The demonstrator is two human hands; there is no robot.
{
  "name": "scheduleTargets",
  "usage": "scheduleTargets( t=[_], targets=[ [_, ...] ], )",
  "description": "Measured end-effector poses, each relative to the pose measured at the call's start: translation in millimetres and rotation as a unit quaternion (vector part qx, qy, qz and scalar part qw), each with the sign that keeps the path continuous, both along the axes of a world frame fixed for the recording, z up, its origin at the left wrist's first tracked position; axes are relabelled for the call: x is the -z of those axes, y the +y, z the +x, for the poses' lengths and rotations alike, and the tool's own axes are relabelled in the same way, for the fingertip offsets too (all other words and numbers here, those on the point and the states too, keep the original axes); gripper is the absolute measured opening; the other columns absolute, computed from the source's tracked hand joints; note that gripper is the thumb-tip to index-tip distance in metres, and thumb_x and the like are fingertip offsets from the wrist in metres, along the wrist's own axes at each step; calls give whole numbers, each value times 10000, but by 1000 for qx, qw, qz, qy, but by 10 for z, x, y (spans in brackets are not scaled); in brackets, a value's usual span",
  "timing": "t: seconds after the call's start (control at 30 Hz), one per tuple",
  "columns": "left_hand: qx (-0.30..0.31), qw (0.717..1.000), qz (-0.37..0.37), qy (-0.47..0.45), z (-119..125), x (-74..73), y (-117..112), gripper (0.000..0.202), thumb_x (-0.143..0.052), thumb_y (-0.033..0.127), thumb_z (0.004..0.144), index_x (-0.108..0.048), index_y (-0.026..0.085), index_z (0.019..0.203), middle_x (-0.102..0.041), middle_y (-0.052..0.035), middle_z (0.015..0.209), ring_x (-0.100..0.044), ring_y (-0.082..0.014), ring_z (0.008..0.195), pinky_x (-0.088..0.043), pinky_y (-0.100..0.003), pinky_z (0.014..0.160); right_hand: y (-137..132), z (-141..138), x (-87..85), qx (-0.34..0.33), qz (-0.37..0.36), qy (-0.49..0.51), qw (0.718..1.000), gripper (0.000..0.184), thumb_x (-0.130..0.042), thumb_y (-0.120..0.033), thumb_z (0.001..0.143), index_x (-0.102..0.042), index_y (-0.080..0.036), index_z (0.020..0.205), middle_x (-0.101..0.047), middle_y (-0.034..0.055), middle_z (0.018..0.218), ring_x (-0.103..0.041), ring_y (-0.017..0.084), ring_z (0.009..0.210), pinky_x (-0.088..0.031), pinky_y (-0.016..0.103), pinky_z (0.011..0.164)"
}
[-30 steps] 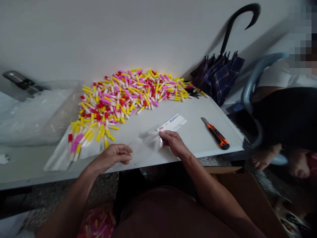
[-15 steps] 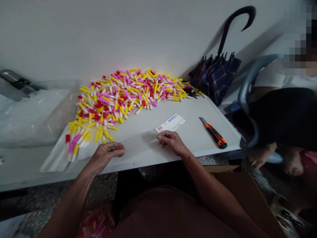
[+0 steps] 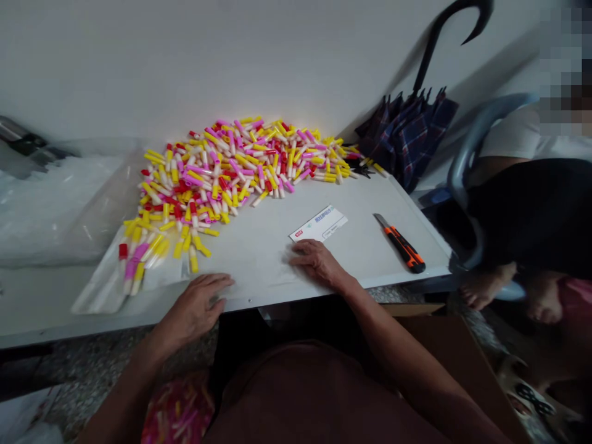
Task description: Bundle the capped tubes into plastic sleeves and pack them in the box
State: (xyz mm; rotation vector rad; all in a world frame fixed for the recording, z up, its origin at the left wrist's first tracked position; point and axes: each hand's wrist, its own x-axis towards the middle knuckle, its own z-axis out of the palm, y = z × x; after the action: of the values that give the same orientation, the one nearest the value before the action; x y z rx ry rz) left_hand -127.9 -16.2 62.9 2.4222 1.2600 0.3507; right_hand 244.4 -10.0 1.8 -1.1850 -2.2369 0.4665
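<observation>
My left hand [image 3: 194, 308] rests at the table's front edge, its fingers stretched out and thumb apart. My right hand [image 3: 319, 265] lies with fingers extended just below a white printed card [image 3: 319, 223]. Between them a thin clear plastic sheet or bag [image 3: 263, 271] lies flat on the white table, its outline hard to see. Both hands touch or hover over its ends. Left of my left hand, several small coloured tubes [image 3: 139, 262] sit on or in another clear bag [image 3: 99, 290]. A large pile of yellow, pink, red and white tubes [image 3: 240, 166] spreads behind.
An orange and black utility knife [image 3: 401, 243] lies at the right, blade out. A plaid umbrella [image 3: 407, 139] leans on the wall. Large clear plastic bags [image 3: 55, 209] lie at the left. A seated person [image 3: 522, 209] is at the right, near a cardboard box [image 3: 439, 357].
Both hands have gone from pinched to stretched-out fingers. The clear plastic that was held up between them now lies flat on the table. The view has shifted slightly.
</observation>
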Motion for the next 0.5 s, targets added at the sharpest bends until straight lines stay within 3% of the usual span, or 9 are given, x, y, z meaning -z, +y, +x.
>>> scheduleTargets(
  t=[0.13,0.27,0.4,0.5],
  targets=[
    [-22,999,45,-21,656,-114,93,326,-562,372,1004,-726,224,1244,-749,-106,1225,-660,-279,1170,-488,-457,1076,22,-7,58,1,15,10,1000,498,-564,42,860,-818,-276,1146,-693,87,1340,-583,276,1308,-444,542,1122],
    [15,996,30,78,1211,9,243,258,-586,308,999,-739,206,1179,-739,-116,1158,-640,-293,1123,-494,-448,1000,-52,14,-31,25,9,51,998,488,-548,4,896,-783,-285,1211,-687,88,1356,-591,273,1305,-483,542,1100],
    [1,996,28,89,1317,156,250,184,-592,293,995,-746,232,1077,-733,-95,1114,-623,-275,1115,-478,-421,975,-329,-19,-145,154,22,135,978,332,-606,-218,1008,-725,-279,1312,-701,118,1271,-634,274,1211,-536,490,1051],
    [-12,997,16,77,1308,160,223,123,-607,251,970,-728,224,977,-739,-87,1067,-623,-271,1075,-472,-425,944,-534,-129,-130,215,4,127,968,311,-708,-359,979,-732,-265,1274,-720,121,1192,-655,293,1119,-547,481,984]
  ],
)
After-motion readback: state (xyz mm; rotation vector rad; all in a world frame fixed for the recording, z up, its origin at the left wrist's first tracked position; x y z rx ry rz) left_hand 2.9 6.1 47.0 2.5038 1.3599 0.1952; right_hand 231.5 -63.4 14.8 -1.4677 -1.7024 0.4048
